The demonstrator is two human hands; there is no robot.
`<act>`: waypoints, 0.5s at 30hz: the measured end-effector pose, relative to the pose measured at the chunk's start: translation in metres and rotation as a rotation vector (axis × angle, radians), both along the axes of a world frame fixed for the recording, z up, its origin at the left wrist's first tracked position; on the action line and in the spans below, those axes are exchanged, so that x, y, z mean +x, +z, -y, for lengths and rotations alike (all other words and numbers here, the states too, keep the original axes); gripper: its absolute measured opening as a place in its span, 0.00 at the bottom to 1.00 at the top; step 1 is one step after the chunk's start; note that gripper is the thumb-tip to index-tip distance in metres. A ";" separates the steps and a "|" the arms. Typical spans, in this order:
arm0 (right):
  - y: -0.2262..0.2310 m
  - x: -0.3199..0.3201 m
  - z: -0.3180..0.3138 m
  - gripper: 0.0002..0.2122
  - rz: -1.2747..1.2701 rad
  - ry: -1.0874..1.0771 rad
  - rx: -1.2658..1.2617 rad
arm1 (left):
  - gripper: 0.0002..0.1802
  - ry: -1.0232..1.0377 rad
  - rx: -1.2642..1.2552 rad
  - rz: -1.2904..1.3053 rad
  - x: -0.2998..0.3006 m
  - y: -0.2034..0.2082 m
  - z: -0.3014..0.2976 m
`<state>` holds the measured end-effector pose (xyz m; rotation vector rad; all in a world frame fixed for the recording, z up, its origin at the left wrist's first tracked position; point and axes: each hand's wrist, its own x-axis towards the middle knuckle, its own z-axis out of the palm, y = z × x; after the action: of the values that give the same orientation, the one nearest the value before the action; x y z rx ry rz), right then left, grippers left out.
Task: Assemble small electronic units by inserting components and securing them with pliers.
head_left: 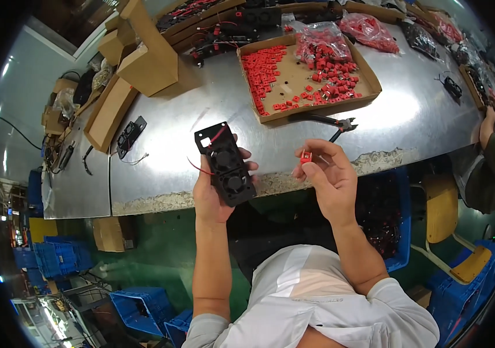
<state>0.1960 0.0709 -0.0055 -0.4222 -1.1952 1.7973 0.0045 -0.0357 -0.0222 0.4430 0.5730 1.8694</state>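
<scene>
A black panel with two fans (224, 165) is grasped by the left hand (208, 194) above the front of the metal table (166, 159), its edges gripped and parts of the fingers hidden behind it. A small red connector (306, 157) is pinched between the thumb and fingers of the right hand (335, 180), by which it is partly covered. Any marking on either part is too small to be made out. Beyond, cutters (347, 123) are laid near the cardboard tray (317, 109), in which red connectors are spread, some blurred by a clear bag (323, 42). Across the white shirt (340, 316), a faint line of print is seen but cannot be read. At the right, another person's sleeve (488, 174) is cut off by the dark rim.
</scene>
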 end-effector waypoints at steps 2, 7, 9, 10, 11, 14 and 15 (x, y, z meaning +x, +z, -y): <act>0.004 0.003 0.005 0.13 0.011 0.030 0.022 | 0.30 -0.044 -0.171 -0.073 0.005 0.007 -0.001; 0.035 0.015 0.003 0.12 0.052 0.130 0.308 | 0.20 -0.059 -0.560 -0.512 0.018 0.036 0.004; 0.053 0.016 -0.011 0.12 0.102 0.103 0.613 | 0.27 -0.063 -0.610 -0.847 0.024 0.043 0.000; 0.062 0.015 -0.016 0.13 0.142 0.077 0.924 | 0.31 -0.005 -0.558 -0.994 0.022 0.037 0.000; 0.069 0.011 -0.016 0.15 0.115 0.058 1.004 | 0.31 -0.002 -0.556 -0.986 0.023 0.034 -0.001; 0.064 -0.003 -0.019 0.15 0.175 0.041 1.064 | 0.31 0.085 -0.529 -1.191 0.020 0.026 -0.009; 0.060 -0.009 -0.021 0.15 0.259 0.058 1.080 | 0.31 0.092 -0.534 -1.182 0.022 0.028 -0.007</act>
<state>0.1874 0.0922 0.0542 0.0279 -2.1438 0.9181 0.0269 -0.0290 0.0058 1.1542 1.8268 1.2853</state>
